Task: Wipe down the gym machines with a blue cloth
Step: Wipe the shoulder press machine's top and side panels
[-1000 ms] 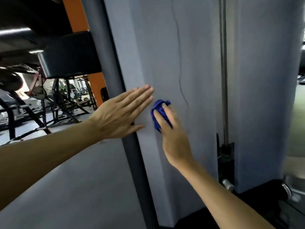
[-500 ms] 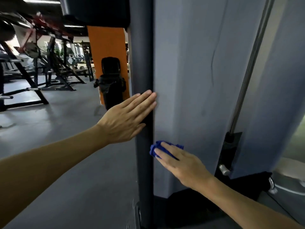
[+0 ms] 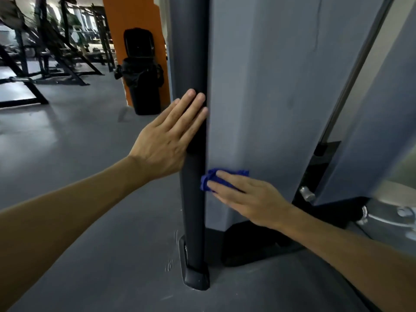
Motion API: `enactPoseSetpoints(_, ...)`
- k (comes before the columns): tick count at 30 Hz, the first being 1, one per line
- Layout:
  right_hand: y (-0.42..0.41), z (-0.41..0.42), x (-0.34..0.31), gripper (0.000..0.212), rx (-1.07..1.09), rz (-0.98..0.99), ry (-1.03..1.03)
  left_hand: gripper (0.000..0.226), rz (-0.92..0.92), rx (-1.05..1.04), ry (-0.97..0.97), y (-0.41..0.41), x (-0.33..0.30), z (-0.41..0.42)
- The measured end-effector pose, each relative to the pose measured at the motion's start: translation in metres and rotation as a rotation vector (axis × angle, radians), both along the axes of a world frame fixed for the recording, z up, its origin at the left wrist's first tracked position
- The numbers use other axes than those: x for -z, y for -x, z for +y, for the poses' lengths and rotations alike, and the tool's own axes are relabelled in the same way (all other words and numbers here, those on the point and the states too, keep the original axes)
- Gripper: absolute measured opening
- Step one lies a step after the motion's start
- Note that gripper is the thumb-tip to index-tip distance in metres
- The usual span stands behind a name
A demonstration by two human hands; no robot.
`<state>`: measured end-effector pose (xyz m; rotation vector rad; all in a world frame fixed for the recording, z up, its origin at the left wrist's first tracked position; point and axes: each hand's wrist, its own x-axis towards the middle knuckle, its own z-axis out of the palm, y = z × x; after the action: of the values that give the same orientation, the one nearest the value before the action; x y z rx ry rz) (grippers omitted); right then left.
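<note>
The right hand [image 3: 245,199] presses a bunched blue cloth [image 3: 216,180] flat against the grey panel [image 3: 265,97], fingers straight over it, right at the panel's left edge where it meets the dark post [image 3: 191,64]. The left hand [image 3: 166,140] lies flat on the post at about 10 o'clock from the cloth, fingers straight and holding nothing. Open grey floor [image 3: 67,154] spreads toward 9 o'clock (a black bin [image 3: 141,75] stands by an orange pillar [image 3: 132,16] at 11). The post's foot [image 3: 194,275] sits at 6 o'clock.
</note>
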<state>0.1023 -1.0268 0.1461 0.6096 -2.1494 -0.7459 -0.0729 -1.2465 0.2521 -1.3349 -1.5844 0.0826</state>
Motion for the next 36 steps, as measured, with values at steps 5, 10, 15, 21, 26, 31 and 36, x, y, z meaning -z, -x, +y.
enactPoseSetpoints(5,0.001,-0.001,-0.055,0.041,-0.053,0.094,-0.053,0.085,-0.027,0.005,0.013,-0.003,0.013,-0.003)
enactPoseSetpoints(10,0.004,-0.009,-0.124,0.031,-0.009,0.528,0.163,0.087,-0.047,-0.011,0.003,-0.006,0.017,-0.005)
enactPoseSetpoints(15,-0.003,-0.016,-0.031,0.015,-0.030,0.450,0.396,0.082,-0.115,0.021,-0.031,-0.021,0.015,-0.008)
enactPoseSetpoints(21,-0.012,-0.018,-0.008,0.014,-0.046,0.262,0.503,0.076,0.022,0.054,0.006,-0.033,-0.003,-0.008)
enactPoseSetpoints(26,0.012,-0.026,-0.046,0.022,-0.069,0.500,0.836,0.068,0.125,0.073,0.103,-0.041,-0.030,0.012)
enactPoseSetpoints(31,0.000,-0.026,0.066,0.022,0.034,0.376,0.862,0.074,0.183,0.036,0.133,-0.044,-0.033,0.020)
enactPoseSetpoints(36,-0.002,-0.014,0.045,0.026,0.046,0.381,1.101,0.069,0.245,0.040,0.184,-0.045,-0.044,0.026)
